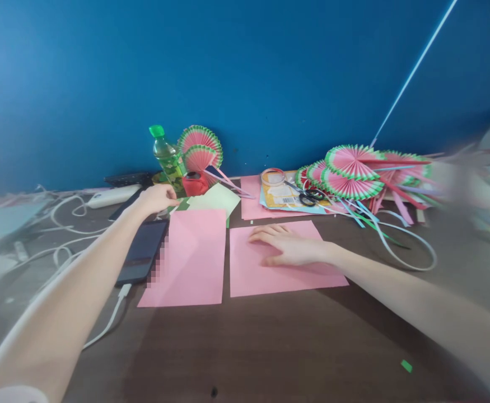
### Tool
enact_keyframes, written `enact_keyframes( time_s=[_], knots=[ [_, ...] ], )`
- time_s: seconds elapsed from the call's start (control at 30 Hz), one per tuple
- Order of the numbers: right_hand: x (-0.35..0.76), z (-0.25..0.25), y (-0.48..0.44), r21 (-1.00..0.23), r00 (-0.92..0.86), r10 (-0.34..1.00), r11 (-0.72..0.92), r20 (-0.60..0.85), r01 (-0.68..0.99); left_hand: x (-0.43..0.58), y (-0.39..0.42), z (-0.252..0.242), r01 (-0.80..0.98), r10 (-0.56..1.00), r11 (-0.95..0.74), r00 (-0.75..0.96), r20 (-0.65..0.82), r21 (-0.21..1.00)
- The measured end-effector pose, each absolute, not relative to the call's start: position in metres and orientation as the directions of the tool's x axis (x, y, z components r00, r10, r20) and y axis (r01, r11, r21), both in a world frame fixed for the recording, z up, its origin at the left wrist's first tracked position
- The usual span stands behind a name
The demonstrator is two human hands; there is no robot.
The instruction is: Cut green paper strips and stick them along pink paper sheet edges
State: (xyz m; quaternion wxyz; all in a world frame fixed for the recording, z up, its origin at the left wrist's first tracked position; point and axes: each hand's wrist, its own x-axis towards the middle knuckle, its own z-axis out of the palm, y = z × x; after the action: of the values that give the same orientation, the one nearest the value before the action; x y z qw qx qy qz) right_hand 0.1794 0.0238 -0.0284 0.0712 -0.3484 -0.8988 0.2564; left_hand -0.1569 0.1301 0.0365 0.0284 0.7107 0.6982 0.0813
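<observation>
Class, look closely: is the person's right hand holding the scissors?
No, the right hand lies flat on a pink sheet, while the scissors lie untouched farther back.

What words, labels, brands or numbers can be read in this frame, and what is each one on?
None can be read.
Green bottle label: too blurred.
Yellow packet with a barcode sticker: print too small.
Phone: dark screen, one edge pixelated, no text.
Pink sheet under the right hand: blank.
</observation>
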Motion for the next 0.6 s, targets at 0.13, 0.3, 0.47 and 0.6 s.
enact_keyframes(
  time_s=[0.13,0.3,0.47,0.6],
  knots=[
    [0.180,-0.030,0.025,-0.512,-0.741,0.669,0.614,-0.068,0.601,-0.147,0.121,0.043,0.997,0.986,-0.026,0.013,0.168,0.076],
    [0.180,-0.029,0.024,-0.522,-0.741,0.669,0.612,-0.060,0.594,-0.138,0.110,0.051,0.990,0.953,0.012,-0.054,0.298,0.143],
    [0.180,-0.030,0.024,-0.539,-0.738,0.672,0.604,-0.050,0.587,-0.127,0.103,0.060,0.973,0.845,0.008,-0.129,0.519,0.230],
    [0.180,-0.033,0.026,-0.550,-0.726,0.685,0.585,-0.059,0.596,-0.111,0.097,0.069,0.944,0.615,-0.057,-0.223,0.757,0.324]
  ],
)
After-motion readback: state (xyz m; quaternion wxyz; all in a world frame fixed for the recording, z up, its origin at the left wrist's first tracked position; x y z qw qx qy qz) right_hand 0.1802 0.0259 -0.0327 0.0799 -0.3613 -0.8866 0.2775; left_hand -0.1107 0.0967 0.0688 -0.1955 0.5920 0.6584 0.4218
